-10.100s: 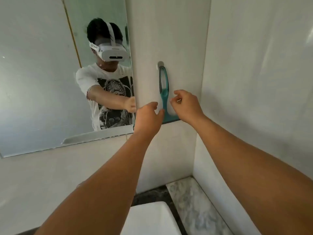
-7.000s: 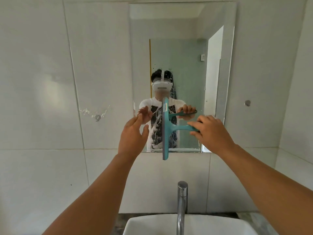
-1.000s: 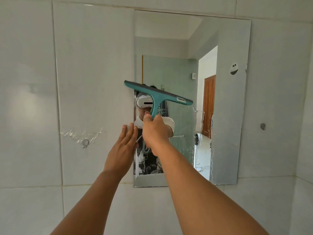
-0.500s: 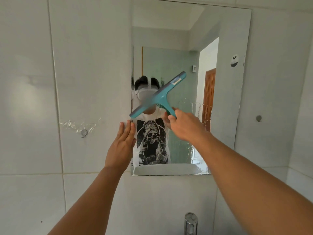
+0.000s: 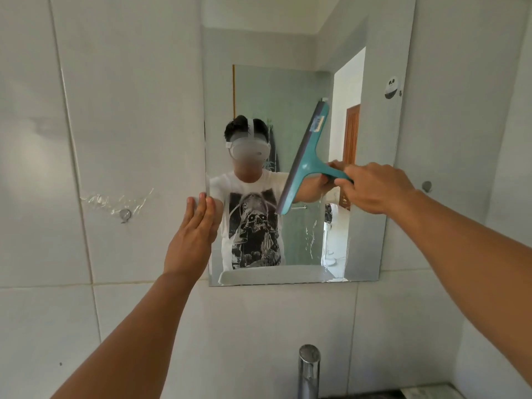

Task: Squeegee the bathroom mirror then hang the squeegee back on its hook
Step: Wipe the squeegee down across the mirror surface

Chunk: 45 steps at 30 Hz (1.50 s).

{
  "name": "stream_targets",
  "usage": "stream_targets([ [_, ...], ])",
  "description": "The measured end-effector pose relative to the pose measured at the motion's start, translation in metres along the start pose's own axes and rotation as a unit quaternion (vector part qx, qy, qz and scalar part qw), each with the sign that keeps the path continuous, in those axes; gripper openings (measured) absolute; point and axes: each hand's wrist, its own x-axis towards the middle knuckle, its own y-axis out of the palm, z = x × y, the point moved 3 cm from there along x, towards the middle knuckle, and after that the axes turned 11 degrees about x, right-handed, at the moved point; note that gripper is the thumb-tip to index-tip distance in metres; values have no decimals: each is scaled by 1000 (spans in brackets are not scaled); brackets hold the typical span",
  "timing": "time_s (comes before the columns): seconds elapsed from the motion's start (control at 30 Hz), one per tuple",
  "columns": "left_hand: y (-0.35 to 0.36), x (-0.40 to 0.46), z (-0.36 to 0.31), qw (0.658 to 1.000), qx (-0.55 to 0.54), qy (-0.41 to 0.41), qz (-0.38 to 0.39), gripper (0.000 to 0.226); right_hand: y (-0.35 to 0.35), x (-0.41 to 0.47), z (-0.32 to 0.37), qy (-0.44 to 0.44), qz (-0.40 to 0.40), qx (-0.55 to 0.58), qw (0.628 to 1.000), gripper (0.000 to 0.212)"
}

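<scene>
Left wall: a small metal hook (image 5: 125, 215) under torn clear film, well left of the mirror (image 5: 371, 226). Left hand (image 5: 193, 237) flat, fingers together and extended, fingertips at the mirror's left edge; its grip holds nothing.

Mid-mirror: squeegee (image 5: 306, 159), teal, blade running steeply from lower left to upper right, near upright. Blade edge faces left; whether it touches the glass I cannot tell. Handle sticks out rightward from the blade's middle.

Right hand (image 5: 374, 188) has its grip clamped on that handle, so the blade lies to the left of the grip and the right hand is the nearer by far. Water streaks show on the glass below and right of the blade; the next stroke likely has to cover that wet patch, with the long axis kept across the direction of travel.

Right wall: a second small hook (image 5: 426, 185), just beside the mirror's right edge.

Against half a second ago: blade was tilted flatter and sat further left; it now stands steeper, shifted right. Left hand barely moved.
</scene>
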Motion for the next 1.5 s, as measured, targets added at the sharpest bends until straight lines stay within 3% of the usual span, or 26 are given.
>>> stream_targets([
  [0.13, 9, -1, 9, 999, -15, -41, 24, 75, -2, -3, -40, 24, -7, -31, 999, 46],
  [0.37, 13, 2, 11, 998, -18, -44, 28, 68, -7, -27, -109, 114, -11, -19, 993, 41],
  [0.57, 12, 1, 9, 999, -16, -41, 24, 74, 23, -56, -121, 172, -20, 83, 981, 41],
  [0.7, 10, 1, 8, 999, -15, -42, 27, 76, 63, -79, -111, 246, -52, 192, 949, 40],
  [0.93, 9, 1, 9, 999, -23, -40, 30, 73, 105, -93, -53, 349, -110, 405, 838, 46],
  [1.03, 7, 0, 8, 998, -35, -42, 32, 65, 118, -90, -21, 398, -129, 507, 753, 53],
  [1.2, 3, -1, 8, 998, -51, -39, 27, 54, 130, -88, 36, 457, -119, 636, 610, 42],
  [1.33, 10, -7, 12, 997, -53, -47, 26, 56, 135, -88, 72, 479, -116, 679, 545, 37],
  [1.5, 22, -27, 13, 997, -35, -53, 31, 58, 137, -81, 103, 485, -105, 731, 468, 46],
])
